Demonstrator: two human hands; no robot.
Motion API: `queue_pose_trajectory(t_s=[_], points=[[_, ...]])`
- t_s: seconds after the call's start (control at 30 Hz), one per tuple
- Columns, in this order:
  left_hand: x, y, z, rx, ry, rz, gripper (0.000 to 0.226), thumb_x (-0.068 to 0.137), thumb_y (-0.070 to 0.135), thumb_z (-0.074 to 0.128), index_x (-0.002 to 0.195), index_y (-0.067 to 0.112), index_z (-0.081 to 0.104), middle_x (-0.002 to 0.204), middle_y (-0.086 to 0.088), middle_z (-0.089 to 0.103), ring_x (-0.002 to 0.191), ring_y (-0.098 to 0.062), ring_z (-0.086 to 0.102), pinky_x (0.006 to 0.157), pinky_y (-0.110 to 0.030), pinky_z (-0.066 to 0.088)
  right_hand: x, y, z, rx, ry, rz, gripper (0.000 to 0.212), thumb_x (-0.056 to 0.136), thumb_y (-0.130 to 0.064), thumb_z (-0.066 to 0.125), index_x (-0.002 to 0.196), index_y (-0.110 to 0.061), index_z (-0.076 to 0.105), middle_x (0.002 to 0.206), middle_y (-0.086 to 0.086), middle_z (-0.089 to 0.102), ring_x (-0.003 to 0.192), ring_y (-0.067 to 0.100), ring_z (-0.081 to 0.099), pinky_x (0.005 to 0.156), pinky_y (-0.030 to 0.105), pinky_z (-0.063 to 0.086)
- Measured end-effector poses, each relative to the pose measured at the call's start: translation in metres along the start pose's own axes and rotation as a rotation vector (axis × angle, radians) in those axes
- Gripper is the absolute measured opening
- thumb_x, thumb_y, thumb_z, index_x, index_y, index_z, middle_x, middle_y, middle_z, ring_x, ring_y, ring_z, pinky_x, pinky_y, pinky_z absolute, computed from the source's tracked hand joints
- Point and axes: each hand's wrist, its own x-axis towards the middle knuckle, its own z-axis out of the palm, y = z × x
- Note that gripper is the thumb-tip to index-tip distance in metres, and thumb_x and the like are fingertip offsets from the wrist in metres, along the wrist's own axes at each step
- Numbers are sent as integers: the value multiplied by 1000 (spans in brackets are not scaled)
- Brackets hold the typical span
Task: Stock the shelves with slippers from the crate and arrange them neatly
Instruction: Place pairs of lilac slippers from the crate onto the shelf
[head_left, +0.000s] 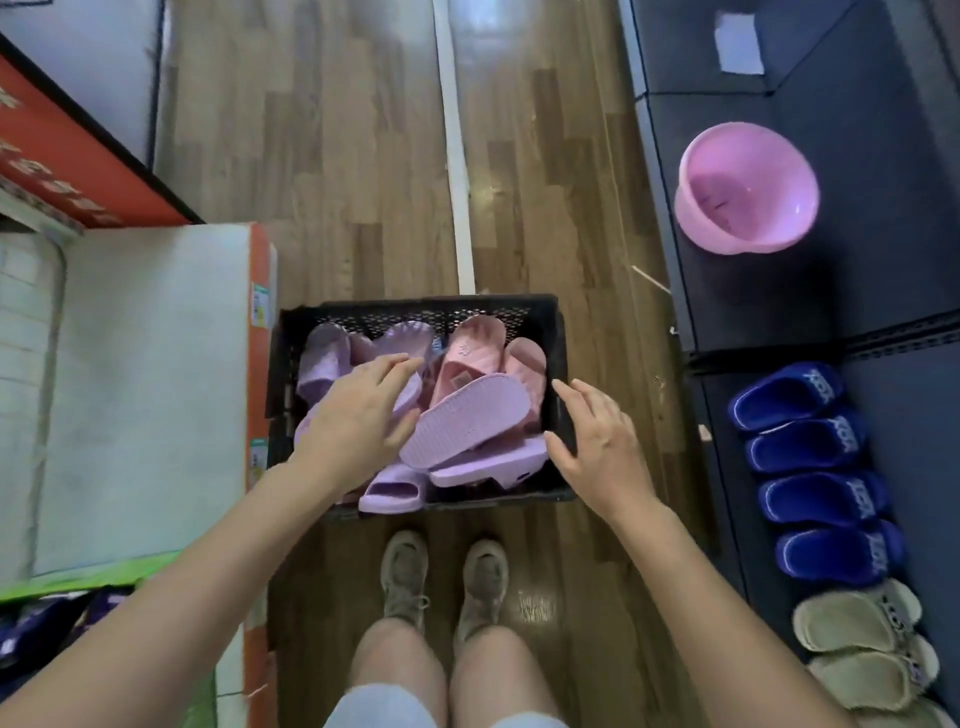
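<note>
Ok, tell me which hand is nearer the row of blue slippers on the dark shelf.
Right. The right hand is at the crate's right wall, the side facing the blue slippers; the left hand is over the lilac slippers, further left.

No wording can be read for certain. The blue slippers (802, 448) each carry white letters across the strap, something like "XOX", but they are too smeared to be sure. The pale characters on the orange sign (78, 171) at the left and the print on the small green-and-white stickers (258, 306) on the orange box edge (258, 379) are blurred beyond reading.
</note>
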Motion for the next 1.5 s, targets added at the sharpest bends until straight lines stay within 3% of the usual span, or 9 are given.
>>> queue_pose_trajectory(t_s=[0.3, 0.47, 0.7, 0.8, 0.87, 0.97, 1.03, 1.17, 1.5], points=[[50, -60, 186, 0, -195, 81, 74, 74, 28, 75, 136, 5, 43, 136, -18, 46, 121, -36, 48, 101, -43, 39, 50, 62, 139, 12, -48, 107, 57, 91, -29, 51, 144, -18, 31, 147, 7, 34, 136, 21, 29, 110, 36, 23], [59, -60, 254, 191, -295, 3, 106, 73, 56, 67, 150, 21, 3, 157, -10, -4, 145, -31, 1, 115, -45, 7, 60, 83, 179, 31, -53, 143, 58, 93, -30, 49, 145, -21, 27, 148, 5, 31, 137, 18, 26, 112, 35, 21], [66, -75, 263, 91, -208, -88, 110, 66, 40, 74, 150, 20, 5, 155, -13, 10, 136, -32, 21, 110, -41, 19, 58, 89, 192, 71, -50, 165, 59, 93, -29, 49, 146, -21, 26, 149, 4, 30, 138, 17, 24, 111, 33, 20], [70, -84, 247, -180, -253, -149, 110, 55, 50, 63, 149, 17, 14, 152, -11, 18, 134, -28, 25, 110, -34, 20, 55, 87, 189, 82, -52, 173, 58, 93, -29, 49, 146, -20, 26, 150, 4, 29, 138, 16, 23, 111, 32, 19], [68, -85, 231, -446, -222, -199, 105, 50, 52, 57, 144, 15, 27, 144, -1, 34, 130, -13, 33, 106, -17, 22, 55, 85, 186, 85, -53, 182, 59, 92, -29, 49, 146, -20, 26, 150, 3, 28, 138, 16, 24, 110, 32, 20], [57, -86, 218, -780, -191, -334, 64, 67, 27, 75, 121, 34, 40, 108, 37, 49, 95, 24, 47, 81, 4, 30, 55, 84, 184, 85, -58, 200, 59, 92, -28, 50, 145, -20, 26, 150, 2, 29, 138, 17, 25, 109, 32, 21], [45, -95, 220, -910, -243, -404, 65, 72, 21, 78, 125, 36, 43, 112, 37, 53, 101, 19, 50, 88, -5, 37, 55, 83, 183, 95, -66, 209, 58, 92, -28, 50, 145, -21, 27, 149, 1, 30, 137, 16, 26, 109, 33, 23], [26, -113, 218, -1136, -312, -482, 79, 66, 44, 77, 137, 28, 44, 133, 8, 56, 122, -11, 52, 105, -42, 40, 57, 85, 186, 146, -132, 248, 56, 93, -30, 50, 144, -20, 29, 146, 1, 33, 134, 18, 29, 107, 33, 25], [6, -102, 199, -1356, -350, -483, 76, 57, 35, 75, 128, 18, 52, 118, -2, 66, 104, -16, 64, 75, -22, 52, 55, 80, 191, 315, -196, 247, 47, 94, -28, 50, 139, -19, 40, 141, 0, 41, 128, 20, 38, 104, 35, 33]])
